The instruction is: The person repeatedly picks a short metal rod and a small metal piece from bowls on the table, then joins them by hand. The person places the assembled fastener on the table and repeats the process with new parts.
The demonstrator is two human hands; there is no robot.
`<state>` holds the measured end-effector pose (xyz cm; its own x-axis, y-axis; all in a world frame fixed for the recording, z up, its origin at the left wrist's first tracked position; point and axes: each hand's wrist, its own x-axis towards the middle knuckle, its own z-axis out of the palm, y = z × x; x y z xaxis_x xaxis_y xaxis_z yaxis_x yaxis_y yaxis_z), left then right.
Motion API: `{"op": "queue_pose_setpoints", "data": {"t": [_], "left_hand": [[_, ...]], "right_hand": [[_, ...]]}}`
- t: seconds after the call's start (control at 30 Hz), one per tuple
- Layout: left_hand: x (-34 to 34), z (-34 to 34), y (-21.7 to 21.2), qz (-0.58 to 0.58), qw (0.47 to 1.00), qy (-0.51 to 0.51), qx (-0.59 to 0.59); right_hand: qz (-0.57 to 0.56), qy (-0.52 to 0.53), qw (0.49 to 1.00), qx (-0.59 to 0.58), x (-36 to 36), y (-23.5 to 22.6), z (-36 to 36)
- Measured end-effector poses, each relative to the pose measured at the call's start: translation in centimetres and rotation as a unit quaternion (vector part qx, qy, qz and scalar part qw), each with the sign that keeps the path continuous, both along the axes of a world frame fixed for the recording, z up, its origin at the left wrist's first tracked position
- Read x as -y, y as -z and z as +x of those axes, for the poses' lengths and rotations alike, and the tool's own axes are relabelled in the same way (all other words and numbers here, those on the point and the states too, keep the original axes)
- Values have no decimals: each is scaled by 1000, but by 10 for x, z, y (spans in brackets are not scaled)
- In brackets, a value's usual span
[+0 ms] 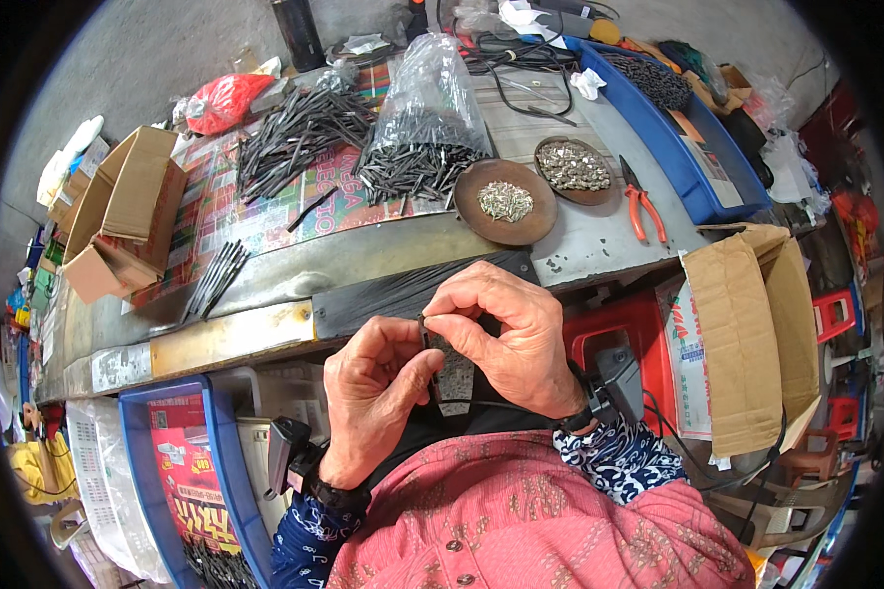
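Both hands meet at frame centre: left hand (375, 378) and right hand (506, 329) pinch one thin dark rod (424, 332); brown dishes (506, 202) of small metal pieces sit within reach on the surface (599, 245).

Head camera looks steeply down, close over the workbench (383, 257).

Two round brown dishes (506, 228) (572, 187) of small metal bits are set side by side on the far middle of the bench (599, 245). Orange-handled pliers (641, 204) lie just right of them. A clear bag (424, 108) of dark rods is seen to the left of the dishes, with a loose rod pile (300, 133) further left. Folded cardboard boxes (128, 211) are stacked at the far left. An open carton (756, 334) stands at the right, beside a red stool (624, 329). A blue tray (673, 147) lies at the far right.
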<state>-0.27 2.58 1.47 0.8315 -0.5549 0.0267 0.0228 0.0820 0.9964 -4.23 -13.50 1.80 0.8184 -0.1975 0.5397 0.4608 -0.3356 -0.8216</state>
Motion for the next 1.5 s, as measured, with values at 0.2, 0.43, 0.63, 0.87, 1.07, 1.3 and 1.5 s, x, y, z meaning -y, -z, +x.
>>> {"op": "queue_pose_setpoints", "data": {"t": [0.2,0.43,0.63,0.87,1.07,1.3,1.5], "left_hand": [[0,0,1,-4,1000,-1,-10],[0,-1,3,0,1000,-15,-6],[2,-1,13,75,982,-86,154],[1,1,21,102,954,-117,255],[4,4,24,137,902,-153,381],[3,6,24,150,889,-152,404],[3,7,24,145,904,-138,377]], "right_hand": [[-11,22,1000,13,-2,3,1],[-79,54,994,60,-4,9,4],[-142,81,982,97,-8,13,6],[-99,62,992,56,-7,13,5],[-90,64,993,33,-7,11,4],[-73,69,995,18,-8,11,4],[-62,50,997,4,-5,11,6]]}}
